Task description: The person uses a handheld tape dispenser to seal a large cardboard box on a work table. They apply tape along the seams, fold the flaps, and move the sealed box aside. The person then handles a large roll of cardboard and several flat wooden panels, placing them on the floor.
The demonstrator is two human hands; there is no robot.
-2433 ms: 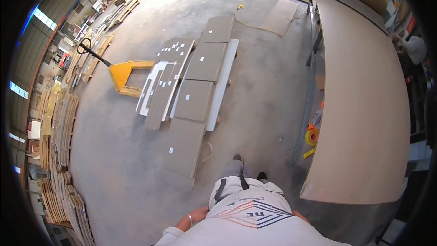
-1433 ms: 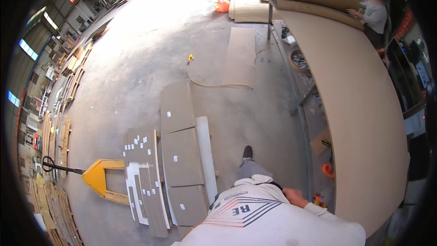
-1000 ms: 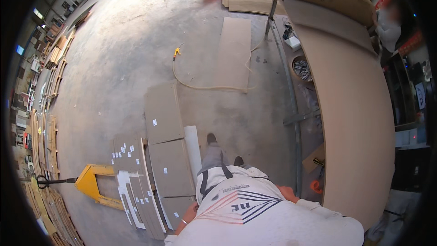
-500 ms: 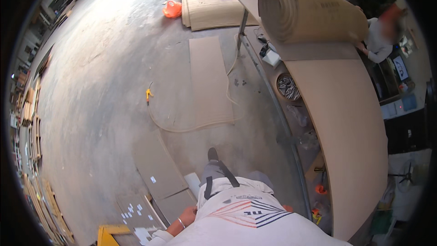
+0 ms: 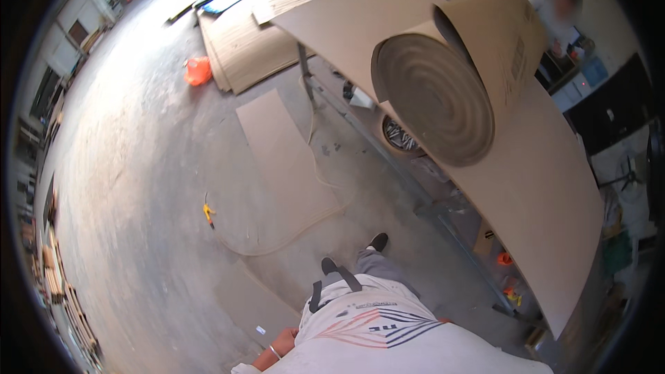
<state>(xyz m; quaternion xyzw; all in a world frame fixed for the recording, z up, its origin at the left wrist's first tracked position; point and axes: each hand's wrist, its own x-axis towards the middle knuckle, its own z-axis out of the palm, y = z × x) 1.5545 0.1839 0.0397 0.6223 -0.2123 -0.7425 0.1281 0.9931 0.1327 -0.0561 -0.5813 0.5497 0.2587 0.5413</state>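
Observation:
My left hand, with a silvery bracelet at the wrist, is beside my waist against the white shirt. Its fingers are mostly hidden, and no held object shows. Of my right hand just a sliver of skin peeks out past the shirt's other side. Neither hand touches the table. Ahead and to the right, a big roll of brown board or thick paper lies on a brown-topped table, its spiral end toward me. A loose outer sheet stands off the roll.
Under the tabletop sit a round bowl of small metal pieces and orange items. A yellow air gun with its hose and a flat board lie on the floor. Stacked sheets and an orange bag are farther off. A person stands beyond the roll.
The roll has come nearer along the table, its end now turned toward me and an outer sheet lifted. My view has swung right. My left hand stays at my waist.

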